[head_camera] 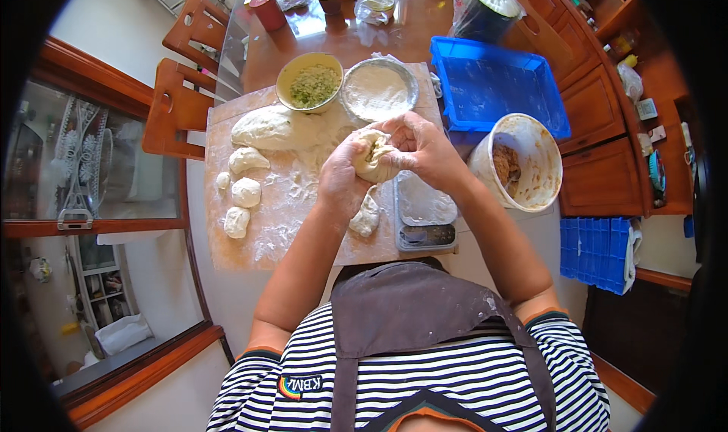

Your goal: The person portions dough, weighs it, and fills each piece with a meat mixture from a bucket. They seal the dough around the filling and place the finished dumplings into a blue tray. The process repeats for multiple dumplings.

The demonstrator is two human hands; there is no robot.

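Note:
A ball of dough (372, 164) is held up over the floured wooden board (278, 193), its gathered top partly open on a greenish filling. My left hand (343, 173) cups it from the side, and my right hand (425, 150) pinches its rim with thumb and fingers. A small dough piece (365, 216) lies on the board below my hands. To the left are a long dough mass (273, 127) and several smaller lumps, among them a round one (245, 192). Behind my hands stand a yellow bowl of chopped green filling (314, 85) and a metal bowl of flour (380, 90).
A kitchen scale (425, 216) with a clear tray sits at the board's front right. Right of it is a white bucket (537, 164) holding brown filling, beside a blue plastic crate (495, 90). Cups, bags and a red canister (267, 12) stand on the far table.

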